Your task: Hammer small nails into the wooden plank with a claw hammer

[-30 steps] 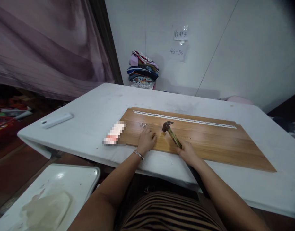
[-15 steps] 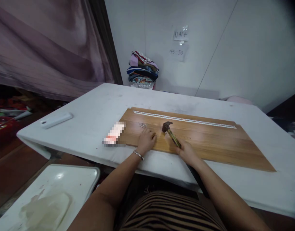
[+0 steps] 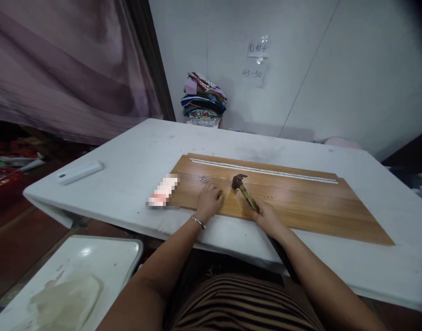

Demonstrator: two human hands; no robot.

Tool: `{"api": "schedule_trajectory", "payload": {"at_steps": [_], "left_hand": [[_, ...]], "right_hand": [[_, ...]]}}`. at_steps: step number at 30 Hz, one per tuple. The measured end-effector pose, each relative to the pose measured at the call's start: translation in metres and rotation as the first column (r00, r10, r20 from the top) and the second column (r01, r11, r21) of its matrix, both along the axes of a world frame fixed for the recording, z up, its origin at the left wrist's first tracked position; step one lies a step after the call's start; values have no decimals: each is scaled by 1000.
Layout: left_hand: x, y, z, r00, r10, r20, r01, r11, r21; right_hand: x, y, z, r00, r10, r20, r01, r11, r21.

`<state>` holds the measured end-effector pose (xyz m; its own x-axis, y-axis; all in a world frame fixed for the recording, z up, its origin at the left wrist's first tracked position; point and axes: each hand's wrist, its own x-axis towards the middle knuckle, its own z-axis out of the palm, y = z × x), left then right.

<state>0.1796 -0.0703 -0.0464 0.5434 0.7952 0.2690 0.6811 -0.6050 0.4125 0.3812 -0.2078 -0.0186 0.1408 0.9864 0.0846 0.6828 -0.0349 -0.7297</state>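
My right hand point(image 3: 267, 217) is wrapped round the handle of a claw hammer point(image 3: 245, 194). The hammer's dark, rusty head is down at the board's surface, its claw pointing away to the right. On the left part of the wooden board point(image 3: 317, 207) rests my left hand point(image 3: 210, 202), palm down, fingers slightly bent and holding nothing that I can see. Just beyond its fingertips lies a small group of loose nails point(image 3: 205, 179). A short row of small dark spots, nails or holes, runs along the board right of the hammer; I cannot tell which.
Two white measuring strips point(image 3: 266, 171) run along the board's far side. The board lies on a white-covered table point(image 3: 128, 151). A blurred-out phone-like item point(image 3: 163, 191) touches its left end; a white handled object point(image 3: 80, 172) lies farther left. Folded clothes point(image 3: 204, 99) are stacked behind.
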Motion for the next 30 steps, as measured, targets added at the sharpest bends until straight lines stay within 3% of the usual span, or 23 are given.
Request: {"api": "schedule_trajectory", "payload": {"at_steps": [30], "left_hand": [[0, 0, 0, 1000, 6, -16, -6, 1000, -16]], "right_hand": [[-1, 0, 7, 1000, 4, 10, -4, 1000, -23]]}}
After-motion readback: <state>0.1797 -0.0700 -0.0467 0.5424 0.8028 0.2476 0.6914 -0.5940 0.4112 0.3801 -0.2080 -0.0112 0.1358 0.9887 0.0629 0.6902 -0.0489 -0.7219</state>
